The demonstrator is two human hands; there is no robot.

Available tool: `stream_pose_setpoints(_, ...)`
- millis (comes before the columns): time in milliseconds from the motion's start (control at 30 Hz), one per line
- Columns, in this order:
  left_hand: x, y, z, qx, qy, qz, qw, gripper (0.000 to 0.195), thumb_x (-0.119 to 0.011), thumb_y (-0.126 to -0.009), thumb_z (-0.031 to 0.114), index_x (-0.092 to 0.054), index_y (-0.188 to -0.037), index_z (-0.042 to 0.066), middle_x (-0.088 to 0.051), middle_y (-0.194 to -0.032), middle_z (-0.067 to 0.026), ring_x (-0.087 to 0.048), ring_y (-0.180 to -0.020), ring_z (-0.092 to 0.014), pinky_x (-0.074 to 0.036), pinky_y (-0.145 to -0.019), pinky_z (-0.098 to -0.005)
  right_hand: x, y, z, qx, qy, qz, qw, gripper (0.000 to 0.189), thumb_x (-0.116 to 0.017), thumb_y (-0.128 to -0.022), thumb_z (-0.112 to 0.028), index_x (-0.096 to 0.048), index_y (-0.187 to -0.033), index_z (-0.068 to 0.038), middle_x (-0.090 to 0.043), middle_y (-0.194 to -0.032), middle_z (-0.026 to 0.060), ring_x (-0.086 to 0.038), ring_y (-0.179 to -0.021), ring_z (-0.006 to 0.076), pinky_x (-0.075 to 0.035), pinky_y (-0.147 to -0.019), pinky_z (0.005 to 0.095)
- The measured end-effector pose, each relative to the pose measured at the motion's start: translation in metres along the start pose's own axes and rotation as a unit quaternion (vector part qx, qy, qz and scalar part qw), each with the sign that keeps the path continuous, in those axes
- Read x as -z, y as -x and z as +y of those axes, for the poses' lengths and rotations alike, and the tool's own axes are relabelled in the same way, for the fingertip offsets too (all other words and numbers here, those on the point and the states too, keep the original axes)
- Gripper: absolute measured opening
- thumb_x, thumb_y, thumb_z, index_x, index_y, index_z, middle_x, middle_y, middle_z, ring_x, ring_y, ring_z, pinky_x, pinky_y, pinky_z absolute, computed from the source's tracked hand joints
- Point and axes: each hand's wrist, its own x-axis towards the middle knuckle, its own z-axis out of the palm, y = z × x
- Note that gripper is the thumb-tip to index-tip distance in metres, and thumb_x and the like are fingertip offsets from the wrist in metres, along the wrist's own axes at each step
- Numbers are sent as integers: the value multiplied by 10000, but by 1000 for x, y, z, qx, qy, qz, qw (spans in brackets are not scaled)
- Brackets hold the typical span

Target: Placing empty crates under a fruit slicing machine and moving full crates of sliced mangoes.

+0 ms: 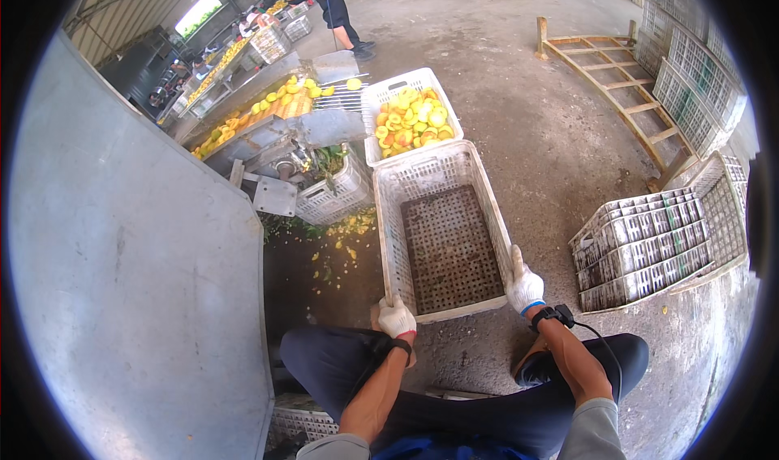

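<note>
An empty white plastic crate (pixel 441 241) with a dirty perforated base lies before me. My left hand (pixel 397 317), in a white knitted glove, grips its near left corner. My gloved right hand (pixel 524 285) holds the rim on the near right side, with a finger along the outer edge. Against its far end stands another white crate (pixel 382 90), filled with yellow-orange halved fruit (pixel 414 119). Above and left of that crate is the end of a conveyor (pixel 292 104) carrying more fruit halves, with metal rods at its outlet.
A large metal panel (pixel 140 247) rises at my left. Beneath the conveyor stands a crate with leaves (pixel 338 192). At right are tipped crates (pixel 645 247), a wooden frame (pixel 608 76) and stacked crates (pixel 700 95). A person (pixel 331 10) stands beyond the conveyor.
</note>
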Motion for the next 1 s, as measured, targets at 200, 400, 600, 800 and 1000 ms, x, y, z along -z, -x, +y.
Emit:
stream_pose_setpoints(200, 3, 3, 9, 35, 11, -16, 999, 317, -578, -886, 310, -652, -985, 17, -676, -883, -210, -646, -856, -393, -477, -754, -449, 1, 0, 0, -5, -3, -2, 1000, 661, -543, -876, -174, -261, -1471, -126, -641, -944, 246, -639, -755, 419, -519, -666, 490)
stream_pose_setpoints(400, 4, 2, 9, 30, 5, -15, 999, 317, -581, -884, 308, -650, -991, 18, -674, -884, -212, -643, -858, -398, -477, -755, -452, -3, 0, 2, 2, -3, 8, 1000, 660, -543, -879, -178, -258, -1472, -131, -644, -922, 241, -639, -741, 414, -517, -654, 494)
stream_pose_setpoints(600, 4, 1, 8, 30, 8, -15, 999, 315, -576, -886, 307, -650, -987, 18, -673, -881, -213, -640, -854, -401, -477, -754, -454, -5, 0, 3, 0, 8, 6, 1000, 669, -545, -877, -181, -249, -1475, -136, -646, -916, 238, -640, -740, 416, -519, -649, 492)
stream_pose_setpoints(800, 4, 1, 7, 26, -2, -14, 1000, 311, -575, -886, 305, -651, -982, 19, -672, -877, -210, -639, -850, -398, -475, -755, -455, -4, 0, 1, 3, -3, 12, 1000, 672, -544, -877, -184, -245, -1478, -144, -646, -928, 236, -640, -744, 416, -519, -662, 491)
stream_pose_setpoints(1000, 5, 0, 9, 31, 5, -14, 999, 305, -580, -886, 299, -653, -985, 20, -673, -877, -207, -640, -855, -395, -475, -757, -453, -3, -1, -1, -7, -6, 0, 1000, 676, -545, -877, -188, -241, -1480, -150, -645, -950, 233, -640, -756, 417, -518, -672, 494)
